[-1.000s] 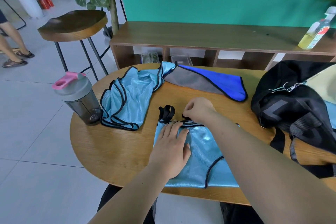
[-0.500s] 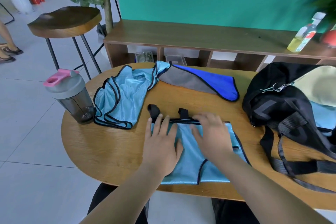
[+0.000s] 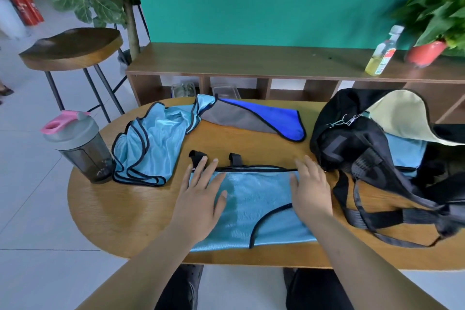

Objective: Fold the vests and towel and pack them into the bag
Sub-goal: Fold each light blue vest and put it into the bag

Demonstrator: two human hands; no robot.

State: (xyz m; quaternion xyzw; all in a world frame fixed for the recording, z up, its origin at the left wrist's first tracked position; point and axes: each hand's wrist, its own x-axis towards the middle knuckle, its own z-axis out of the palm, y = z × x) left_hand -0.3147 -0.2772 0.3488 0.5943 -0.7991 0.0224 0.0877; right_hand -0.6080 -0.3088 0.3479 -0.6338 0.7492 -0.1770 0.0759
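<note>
Left hand (image 3: 201, 205), right hand (image 3: 311, 191) press vest (image 3: 259, 200); blue, black-trimmed.

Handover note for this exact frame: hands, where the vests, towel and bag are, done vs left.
Left hand: open, flat on the partly folded light-blue black-trimmed vest at the near edge of the round wooden table.
Right hand: open, flat on that vest's right end.
Second light-blue vest: crumpled, far left.
Blue-and-grey towel: loose, far centre.
Black duffel bag: open, right side; light-blue fabric already inside.
Done: one item seemingly packed; this vest part-folded.
Left: finish this fold, fold the other vest and towel, pack all three.
</note>
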